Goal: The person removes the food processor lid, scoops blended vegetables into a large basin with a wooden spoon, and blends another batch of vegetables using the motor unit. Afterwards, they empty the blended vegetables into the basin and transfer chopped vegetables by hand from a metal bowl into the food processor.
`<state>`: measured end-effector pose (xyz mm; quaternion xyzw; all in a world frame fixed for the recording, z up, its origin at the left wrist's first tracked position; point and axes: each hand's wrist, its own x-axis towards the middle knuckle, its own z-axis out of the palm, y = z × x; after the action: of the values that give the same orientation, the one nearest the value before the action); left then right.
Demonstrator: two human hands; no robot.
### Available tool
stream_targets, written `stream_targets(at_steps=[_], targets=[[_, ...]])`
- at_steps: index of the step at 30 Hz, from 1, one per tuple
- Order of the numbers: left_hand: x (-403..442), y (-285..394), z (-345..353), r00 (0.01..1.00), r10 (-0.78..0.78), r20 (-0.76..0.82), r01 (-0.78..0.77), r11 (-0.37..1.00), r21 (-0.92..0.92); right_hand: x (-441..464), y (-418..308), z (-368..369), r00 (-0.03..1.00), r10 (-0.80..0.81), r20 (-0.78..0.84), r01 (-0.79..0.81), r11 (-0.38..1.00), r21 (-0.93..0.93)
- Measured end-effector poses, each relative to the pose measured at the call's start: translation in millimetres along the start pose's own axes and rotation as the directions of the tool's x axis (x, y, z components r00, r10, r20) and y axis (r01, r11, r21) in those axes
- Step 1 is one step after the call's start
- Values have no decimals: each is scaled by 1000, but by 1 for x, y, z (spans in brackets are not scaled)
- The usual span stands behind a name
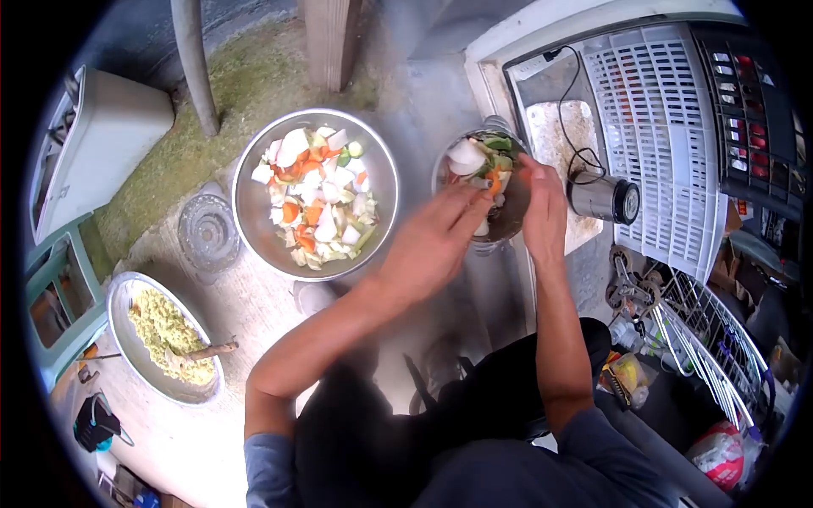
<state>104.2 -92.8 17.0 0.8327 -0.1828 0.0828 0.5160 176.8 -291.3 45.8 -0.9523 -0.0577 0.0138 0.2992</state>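
Note:
A round metal container (506, 222) holding cut vegetables (468, 157) stands in front of me, with white, green and orange pieces inside. My left hand (432, 241) reaches over its near left side, fingers bent together, the tips at an orange piece; what they pinch is hidden. Around the right rim of the container curls my right hand (544, 203). To the left sits a wide steel bowl (246, 203) with chopped white, orange and green vegetables (318, 190) in it.
At lower left is an oval basin (127, 339) of yellowish mash with a wooden-handled tool (212, 350). A corded steel cylinder (601, 199) lies right of the container. White crates (652, 110), a wire cart (703, 339), a post (332, 42) and a white bin (110, 140) surround the spot.

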Motion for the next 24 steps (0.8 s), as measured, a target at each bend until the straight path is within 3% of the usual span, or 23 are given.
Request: stream_targets(at_steps=[4, 7, 12, 18, 20, 22, 24], targets=[[-28, -4, 1, 997, 64, -47, -66, 997, -40, -1, 12, 18, 985, -121, -122, 122, 993, -5], [-54, -9, -8, 998, 37, -54, -42, 995, -87, -4, 11, 21, 998, -58, -29, 61, 988, 145], [-80, -24, -17, 987, -100, -127, 89, 992, -89, -10, 5, 30, 990, 121, 72, -124, 992, 31], [-101, -46, -29, 941, -259, -216, 263, 965, -9, -22, 22, 20, 986, 154, 58, -158, 984, 79], [-108, -50, -37, 912, -330, -242, 347, 937, 29, -22, 9, 8, 998, 16, 63, -9, 994, -108], [-118, -61, -46, 869, -424, -256, 462, 880, 109, -19, 0, -1, 996, 42, 78, -17, 956, -294], [-125, -72, -60, 809, -506, -299, 571, 799, 191, -13, -9, -7, 1000, -25, 16, 29, 955, -295]])
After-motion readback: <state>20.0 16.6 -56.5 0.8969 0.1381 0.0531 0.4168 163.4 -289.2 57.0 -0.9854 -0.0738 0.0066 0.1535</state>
